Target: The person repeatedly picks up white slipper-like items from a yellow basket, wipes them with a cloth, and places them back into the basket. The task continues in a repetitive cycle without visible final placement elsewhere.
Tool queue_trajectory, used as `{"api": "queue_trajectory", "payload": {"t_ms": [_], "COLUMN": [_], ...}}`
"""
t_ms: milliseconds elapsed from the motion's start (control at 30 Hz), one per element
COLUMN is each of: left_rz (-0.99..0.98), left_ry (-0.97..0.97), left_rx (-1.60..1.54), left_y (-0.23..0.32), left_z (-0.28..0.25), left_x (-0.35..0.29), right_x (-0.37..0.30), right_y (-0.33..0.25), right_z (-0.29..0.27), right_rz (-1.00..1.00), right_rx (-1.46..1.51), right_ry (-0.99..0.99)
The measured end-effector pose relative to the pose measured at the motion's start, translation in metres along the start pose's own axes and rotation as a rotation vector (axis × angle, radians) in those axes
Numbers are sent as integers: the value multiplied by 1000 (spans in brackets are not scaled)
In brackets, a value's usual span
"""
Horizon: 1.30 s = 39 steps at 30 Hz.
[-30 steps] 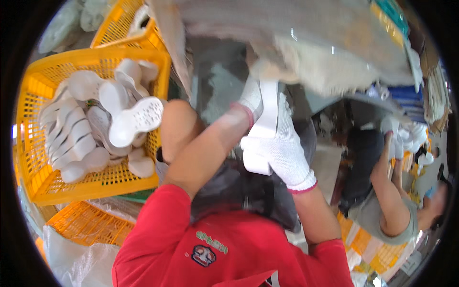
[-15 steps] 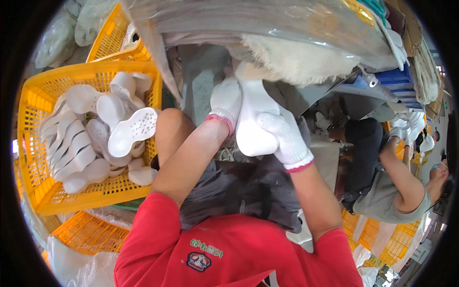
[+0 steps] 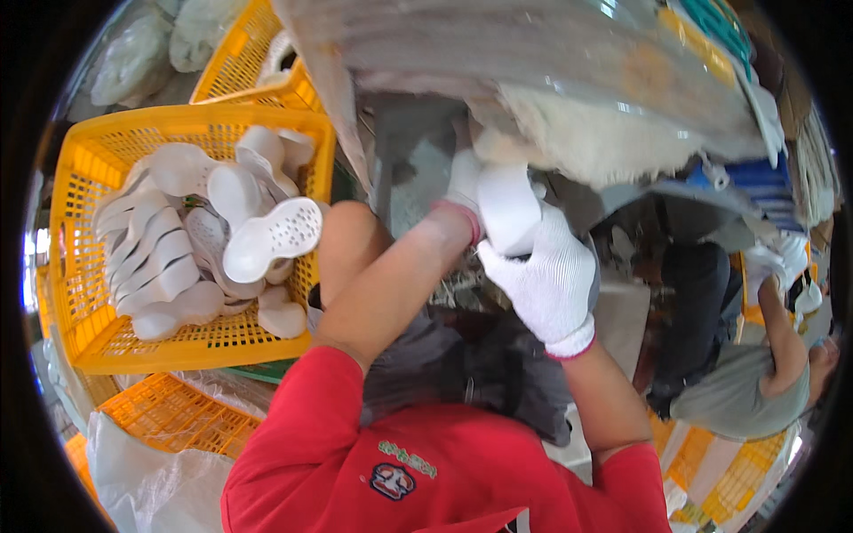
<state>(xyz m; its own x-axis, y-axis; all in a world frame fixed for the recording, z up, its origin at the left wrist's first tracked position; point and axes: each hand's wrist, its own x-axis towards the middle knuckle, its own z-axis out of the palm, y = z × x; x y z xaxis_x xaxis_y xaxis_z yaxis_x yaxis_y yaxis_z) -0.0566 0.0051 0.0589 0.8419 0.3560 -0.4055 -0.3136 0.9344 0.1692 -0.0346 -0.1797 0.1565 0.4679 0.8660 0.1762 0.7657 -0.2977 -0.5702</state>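
Observation:
A smooth white moulded insole-shaped piece (image 3: 511, 213) is held out in front of me below the covered bench edge, now seen foreshortened. My left hand (image 3: 464, 182), in a white knit glove with a pink cuff, grips its left side; most of those fingers are hidden behind the wrist. My right hand (image 3: 553, 280), gloved the same way, is closed around its near right side, thumb toward the left. The piece's far end is close to a cream fuzzy pad (image 3: 502, 147); whether they touch I cannot tell. Similar white pieces (image 3: 275, 238), some perforated, fill a basket at left.
The yellow basket (image 3: 200, 360) stands beside my left knee. Another yellow basket (image 3: 222, 67) sits behind it, and an orange one (image 3: 169, 417) lower left. A plastic-covered bench (image 3: 533, 53) with cream fleece (image 3: 613, 147) overhangs my hands. A co-worker (image 3: 751, 382) sits at right.
The white piece has tipped from lengthwise to a foreshortened view. My right hand has turned, its back now showing. The whole view has shifted, so the basket appears farther right.

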Motion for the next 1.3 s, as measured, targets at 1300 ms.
{"api": "queue_trajectory", "payload": {"t_ms": [1300], "left_rz": [347], "left_ry": [225], "left_rx": [351], "left_y": [-30], "left_z": [-18], "left_x": [-39], "right_x": [-95], "right_y": [66], "right_z": [-45], "right_rz": [390], "right_rx": [642], "right_ry": [-124]}}
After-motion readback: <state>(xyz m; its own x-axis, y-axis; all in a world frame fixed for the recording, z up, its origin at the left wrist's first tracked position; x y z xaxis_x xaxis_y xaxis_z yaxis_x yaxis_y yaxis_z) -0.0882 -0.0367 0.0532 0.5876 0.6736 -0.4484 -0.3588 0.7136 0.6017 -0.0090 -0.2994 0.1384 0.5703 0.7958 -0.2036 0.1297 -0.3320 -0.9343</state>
